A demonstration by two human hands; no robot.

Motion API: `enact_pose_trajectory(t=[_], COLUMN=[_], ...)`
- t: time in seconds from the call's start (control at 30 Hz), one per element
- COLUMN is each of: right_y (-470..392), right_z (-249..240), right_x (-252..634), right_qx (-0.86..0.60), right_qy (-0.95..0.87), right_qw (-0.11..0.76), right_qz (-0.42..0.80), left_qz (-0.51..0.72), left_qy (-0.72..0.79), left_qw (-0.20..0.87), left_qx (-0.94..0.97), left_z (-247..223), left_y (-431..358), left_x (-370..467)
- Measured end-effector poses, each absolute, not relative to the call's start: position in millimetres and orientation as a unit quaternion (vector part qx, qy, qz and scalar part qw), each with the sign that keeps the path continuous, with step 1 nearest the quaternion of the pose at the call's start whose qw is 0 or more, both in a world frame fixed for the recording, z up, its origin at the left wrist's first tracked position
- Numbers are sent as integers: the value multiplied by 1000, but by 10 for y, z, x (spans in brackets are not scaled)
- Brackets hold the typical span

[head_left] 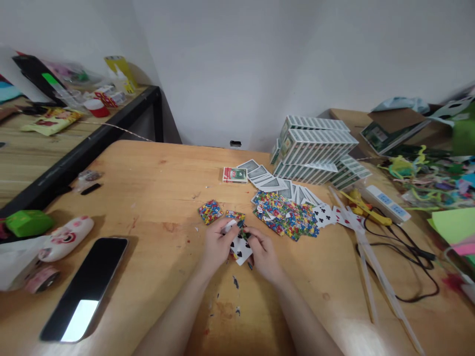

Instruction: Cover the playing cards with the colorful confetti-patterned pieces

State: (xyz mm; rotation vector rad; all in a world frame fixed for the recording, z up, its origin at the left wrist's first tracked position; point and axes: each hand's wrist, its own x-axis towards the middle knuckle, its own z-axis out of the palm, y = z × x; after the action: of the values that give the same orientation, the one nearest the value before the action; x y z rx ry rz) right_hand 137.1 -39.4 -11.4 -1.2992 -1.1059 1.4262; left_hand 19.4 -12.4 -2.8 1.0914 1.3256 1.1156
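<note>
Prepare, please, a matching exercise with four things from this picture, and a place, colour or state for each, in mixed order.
Things:
1. spade card
2. smartphone
3. power strip
4. small card box

Place, colour or state:
A. white, with blue socket areas
B. red and green
C. between the left hand and the right hand
D. at the lower left, with a dark screen

Right pairs: 1-C, 2-D, 3-A, 4-B

White spade card (243, 253), face up, tilted, held between left hand (218, 241) and right hand (264, 253)
</note>
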Motion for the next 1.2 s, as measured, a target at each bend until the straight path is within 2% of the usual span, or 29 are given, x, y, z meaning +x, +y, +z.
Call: enact_pose_trajectory(t=[0.23, 0.5, 0.67, 0.73, 0.87, 1.03, 1.2], right_y=[-412, -441, -400, -371, -333, -335, -319], right_z=[-110, -136, -113, -100, -81, -105, -155], right_x=[1343, 1325, 1401, 1427, 1465, 1524, 1565], right_qx=[-438, -405, -380, -404, -510, -554, -578], right_qy=[-481, -415, -377, -380, -438, -550, -567], right_qw=[433, 431, 460, 477, 504, 492, 483], right_qz=[624, 692, 708, 682, 542, 385, 335], left_qz=[455, 446, 463, 478, 476, 469, 449], left_qy=[555, 544, 545, 551, 524, 473, 467], left_qw=[531, 534, 511, 489, 451, 347, 345], left_qx=[450, 469, 476, 479, 544, 660, 679], left_z=[-51, -48, -38, -36, -12, 21, 15], left_y=[-89, -76, -64, -57, -59, -84, -124], left_x=[146, 91, 87, 78, 60, 75, 103])
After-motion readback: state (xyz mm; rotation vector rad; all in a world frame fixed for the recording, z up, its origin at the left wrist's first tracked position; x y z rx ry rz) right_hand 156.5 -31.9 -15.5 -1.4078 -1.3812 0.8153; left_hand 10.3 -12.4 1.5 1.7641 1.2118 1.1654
